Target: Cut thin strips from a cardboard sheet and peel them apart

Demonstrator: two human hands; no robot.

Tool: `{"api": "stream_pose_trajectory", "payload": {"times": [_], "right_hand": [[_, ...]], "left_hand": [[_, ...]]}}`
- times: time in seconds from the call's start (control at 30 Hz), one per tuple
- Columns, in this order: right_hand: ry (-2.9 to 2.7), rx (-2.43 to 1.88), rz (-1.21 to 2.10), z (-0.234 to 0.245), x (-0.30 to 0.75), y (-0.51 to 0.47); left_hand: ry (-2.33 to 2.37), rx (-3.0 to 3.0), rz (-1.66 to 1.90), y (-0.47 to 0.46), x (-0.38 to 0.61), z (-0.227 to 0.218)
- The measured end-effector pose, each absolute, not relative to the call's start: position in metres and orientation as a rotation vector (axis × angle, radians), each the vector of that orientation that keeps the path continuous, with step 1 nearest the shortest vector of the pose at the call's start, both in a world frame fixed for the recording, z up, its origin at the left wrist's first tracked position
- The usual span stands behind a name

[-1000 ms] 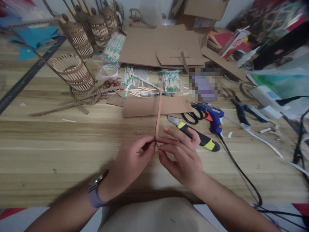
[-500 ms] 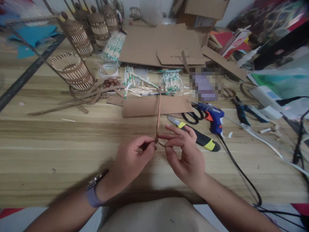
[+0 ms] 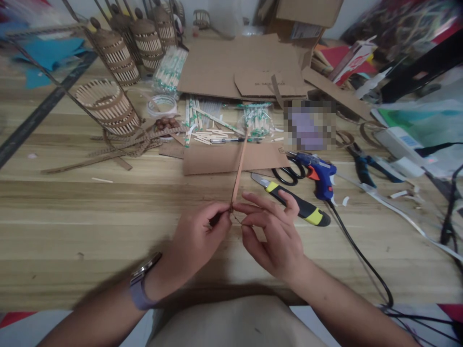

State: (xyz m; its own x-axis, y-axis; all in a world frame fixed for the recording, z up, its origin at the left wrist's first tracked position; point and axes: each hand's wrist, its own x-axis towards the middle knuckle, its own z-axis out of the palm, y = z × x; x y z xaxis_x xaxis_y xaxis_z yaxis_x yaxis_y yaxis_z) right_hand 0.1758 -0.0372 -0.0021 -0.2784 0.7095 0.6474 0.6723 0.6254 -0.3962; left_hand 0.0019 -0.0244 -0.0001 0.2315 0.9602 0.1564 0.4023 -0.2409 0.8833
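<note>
A narrow brown cardboard strip [image 3: 240,168] stretches away from my fingertips, over a flat cardboard piece [image 3: 206,159]. My left hand [image 3: 200,236] pinches its near end between thumb and fingers. There the strip bends into a small curl, and my right hand [image 3: 273,236] grips the tip of that curl between thumb and forefinger. The other right fingers are spread, some close to the strip. Just beyond my right hand lies a black and yellow utility knife [image 3: 304,205]. Scissors with black handles [image 3: 289,174] and a blue glue gun [image 3: 320,173] are a little farther back.
Woven stick-and-cardboard baskets [image 3: 106,103] and loose corrugated strips [image 3: 133,144] occupy the left. Stick packs [image 3: 257,120], a tape roll [image 3: 161,105] and cardboard sheets [image 3: 213,67] sit at the back. Pliers [image 3: 369,166] and the glue gun's black cord [image 3: 356,246] lie right.
The strip's far end has swung right and now slants, showing more of its flat face. My right hand has shifted slightly left, nearer my left hand.
</note>
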Motion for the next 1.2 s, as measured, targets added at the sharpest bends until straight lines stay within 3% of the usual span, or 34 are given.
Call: {"api": "stream_pose_trajectory", "payload": {"times": [0.2, 0.67, 1.2], "right_hand": [[-1.947, -1.144, 0.189, -0.0024, 0.1798, -0.0361], [-2.009, -1.074, 0.061, -0.0052, 0.1768, -0.0357], [-1.805, -1.174, 0.387, -0.0039, 0.1802, -0.0333]], "left_hand": [[1.229, 1.728, 0.958, -0.0231, 0.0017, 0.0015], [1.212, 1.773, 0.985, -0.0232, 0.0021, 0.0012], [1.176, 1.722, 0.961, -0.0235, 0.0010, -0.0011]]}}
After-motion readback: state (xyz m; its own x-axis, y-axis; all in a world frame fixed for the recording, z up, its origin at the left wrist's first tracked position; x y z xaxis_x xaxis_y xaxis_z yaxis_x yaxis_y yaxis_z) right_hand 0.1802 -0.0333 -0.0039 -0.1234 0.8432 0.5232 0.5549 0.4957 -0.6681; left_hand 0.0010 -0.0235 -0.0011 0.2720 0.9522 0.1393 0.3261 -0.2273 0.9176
